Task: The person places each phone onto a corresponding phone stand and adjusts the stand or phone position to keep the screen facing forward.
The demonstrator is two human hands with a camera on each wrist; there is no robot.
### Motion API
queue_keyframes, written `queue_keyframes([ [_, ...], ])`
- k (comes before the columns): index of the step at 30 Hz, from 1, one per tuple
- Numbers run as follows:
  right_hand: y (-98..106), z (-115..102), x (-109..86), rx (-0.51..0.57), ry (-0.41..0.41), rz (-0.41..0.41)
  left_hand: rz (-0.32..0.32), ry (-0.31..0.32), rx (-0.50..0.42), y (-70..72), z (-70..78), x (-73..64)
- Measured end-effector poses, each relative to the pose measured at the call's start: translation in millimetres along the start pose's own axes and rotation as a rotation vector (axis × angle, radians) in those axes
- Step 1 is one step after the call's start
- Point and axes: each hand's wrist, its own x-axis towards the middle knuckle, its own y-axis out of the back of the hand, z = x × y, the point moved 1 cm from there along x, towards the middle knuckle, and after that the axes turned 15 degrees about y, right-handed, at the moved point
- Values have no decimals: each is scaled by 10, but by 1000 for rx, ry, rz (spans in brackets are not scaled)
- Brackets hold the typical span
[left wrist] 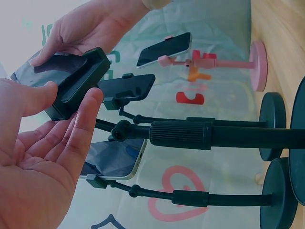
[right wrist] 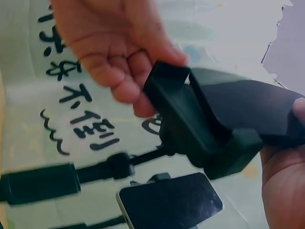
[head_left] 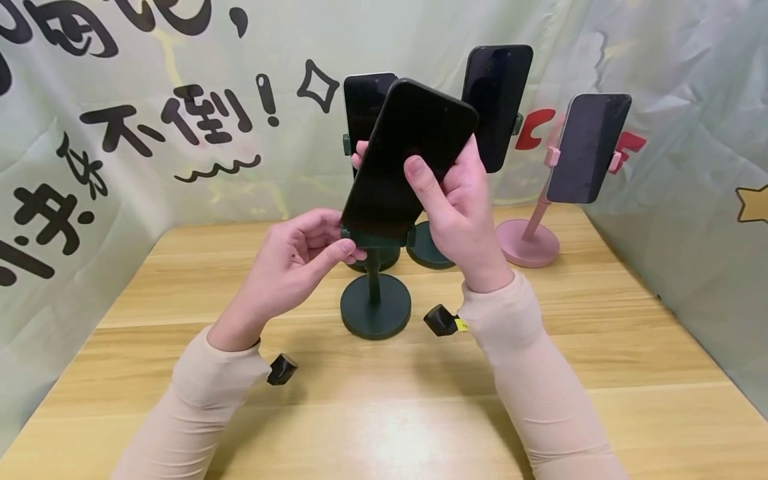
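In the head view my right hand (head_left: 459, 210) grips a black phone (head_left: 396, 160), thumb across its dark screen and fingers behind. The phone's lower end meets the clamp of a dark green phone stand (head_left: 375, 310); in the right wrist view that clamp (right wrist: 183, 119) has its bracket toward the phone, whose end overlaps it. My left hand (head_left: 294, 263) pinches the clamp's left end, thumb in front and fingers behind. Seen from the left wrist, the thumb and fingers lie on either side of the clamp (left wrist: 90, 78), above the ribbed stem (left wrist: 181, 135).
Behind stand two more dark green stands holding phones, one at left (head_left: 363, 100) and one taller (head_left: 495, 100). A pink stand (head_left: 528, 243) holds another phone (head_left: 588, 147) at right. All share a wooden table (head_left: 240, 413) before a printed cloth backdrop (head_left: 210, 60).
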Motion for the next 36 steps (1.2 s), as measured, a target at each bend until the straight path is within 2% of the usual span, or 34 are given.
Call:
queue_keyframes([
  [8, 55, -19, 37, -91, 25, -65, 45, -4, -6, -40, 14, -15],
  [14, 104, -21, 51, -89, 25, -93, 64, -26, -24, -65, 5, -28],
  [27, 183, -43, 17, -85, -59, -187, 71, -32, 1, -93, -7, -40],
  [32, 186, -83, 27, -60, -137, -241, 72, -40, 9, -109, -9, -44],
  [36, 172, -104, 44, -84, -191, -279, 74, -47, 8, -114, -14, -42],
])
